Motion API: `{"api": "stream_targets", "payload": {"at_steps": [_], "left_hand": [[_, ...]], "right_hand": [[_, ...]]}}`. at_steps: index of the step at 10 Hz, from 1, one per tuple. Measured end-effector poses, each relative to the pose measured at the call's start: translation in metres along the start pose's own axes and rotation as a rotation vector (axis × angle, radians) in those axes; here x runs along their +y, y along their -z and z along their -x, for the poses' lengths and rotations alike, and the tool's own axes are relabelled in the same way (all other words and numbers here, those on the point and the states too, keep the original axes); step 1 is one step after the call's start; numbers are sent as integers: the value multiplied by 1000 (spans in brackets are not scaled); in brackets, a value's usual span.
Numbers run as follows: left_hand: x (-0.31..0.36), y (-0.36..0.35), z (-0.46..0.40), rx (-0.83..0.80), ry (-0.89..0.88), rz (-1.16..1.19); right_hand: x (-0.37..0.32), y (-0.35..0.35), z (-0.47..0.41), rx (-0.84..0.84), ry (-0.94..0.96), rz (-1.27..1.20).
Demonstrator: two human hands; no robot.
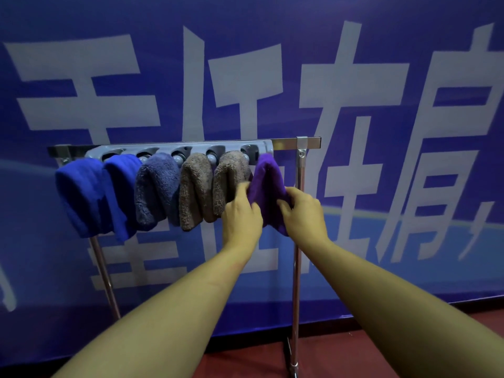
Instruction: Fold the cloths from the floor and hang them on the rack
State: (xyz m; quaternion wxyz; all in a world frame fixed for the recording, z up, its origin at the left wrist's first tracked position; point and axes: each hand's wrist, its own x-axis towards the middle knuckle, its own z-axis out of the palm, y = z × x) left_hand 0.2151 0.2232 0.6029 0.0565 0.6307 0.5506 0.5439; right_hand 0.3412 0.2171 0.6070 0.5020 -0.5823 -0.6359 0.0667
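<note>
Six cloths hang on the rack point(289, 141): two bright blue ones point(79, 195) point(121, 192) at nine o'clock, one grey-blue one point(155, 189) beside them, two fluffy brown ones point(195, 192) point(227, 178) near the middle, and one purple one point(268, 184) at three o'clock of the row. Two hands are in view (left hand point(241, 216), right hand point(302, 211)). The rack has two upright legs point(105, 279) point(296, 268) and one grey clip strip point(177, 150) along its top bar

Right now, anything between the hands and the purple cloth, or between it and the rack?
Nothing visible. Left hand and right hand already grip the purple cloth, which hangs at the rack's right end, beside the brown cloth.
</note>
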Motion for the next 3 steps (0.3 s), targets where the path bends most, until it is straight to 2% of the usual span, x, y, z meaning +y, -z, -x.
{"api": "stream_targets", "payload": {"at_steps": [2,3], "left_hand": [[-3,0,7,-174,30,-109],[-3,8,10,-163,25,-78]], "right_hand": [[-4,6,9,-32,-16,-36],[-11,11,11,-3,-17,-67]]}}
